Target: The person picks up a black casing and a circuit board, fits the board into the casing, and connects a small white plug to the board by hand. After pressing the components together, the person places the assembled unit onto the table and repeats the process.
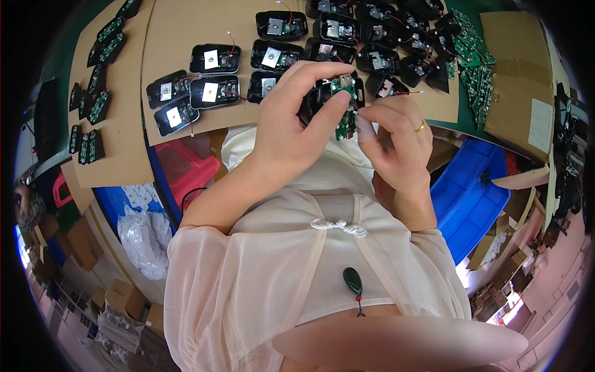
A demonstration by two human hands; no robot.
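My left hand (pixel 286 124) is closed around a green circuit board (pixel 344 129), its thumb pressing on the board's face. Behind the board, a black plastic housing (pixel 316 99) shows partly between the thumb and forefinger. My right hand (pixel 401 137), with a ring on one finger, pinches at the board's right edge. A short bit of reddish wire seems to lie by its fingertips, but what they grip is too small to make out. Both hands are above the table's near edge.
Black housings with metal plates and thin wires (pixel 215 92) stand in rows on a cardboard sheet (pixel 242 115). Loose circuit boards (pixel 477 93) are heaped at the right beside a cardboard box (pixel 517 80). Board-fitted black parts (pixel 92 147) line the left. Below are a blue bin (pixel 468 192) and a pink stool (pixel 186 166).
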